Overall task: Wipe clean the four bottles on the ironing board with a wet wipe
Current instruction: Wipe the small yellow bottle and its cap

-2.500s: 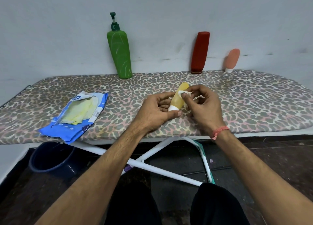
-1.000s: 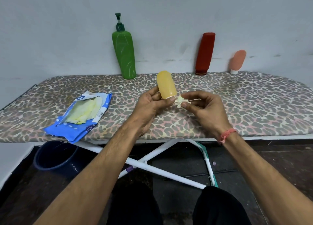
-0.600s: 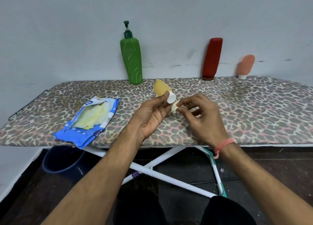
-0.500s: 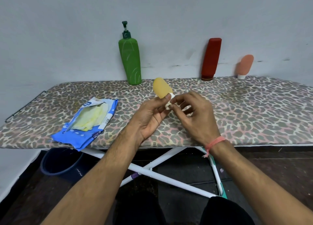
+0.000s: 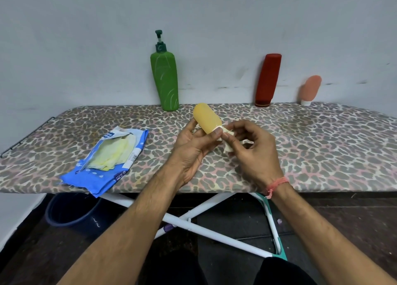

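Observation:
My left hand [image 5: 193, 145] grips a small yellow bottle [image 5: 206, 118] near its white cap, bottle body tilted up and away over the leopard-print ironing board [image 5: 322, 147]. My right hand [image 5: 253, 151] pinches a crumpled wet wipe [image 5: 228, 134] against the cap end of that bottle. A green pump bottle [image 5: 165, 78], a red bottle [image 5: 268, 79] and a small peach bottle [image 5: 310, 90] stand along the wall at the board's far edge.
An opened blue wet-wipe pack [image 5: 107, 160] with pale yellow wipes lies on the board's left part. A dark blue bucket [image 5: 71, 211] sits on the floor under that end. The board's white crossed legs [image 5: 206, 220] stand in front of my knees.
The yellow bottle has been turned from lying across my fingers to pointing up and away. My right hand with the wipe has shifted from the bottle's body to its cap end.

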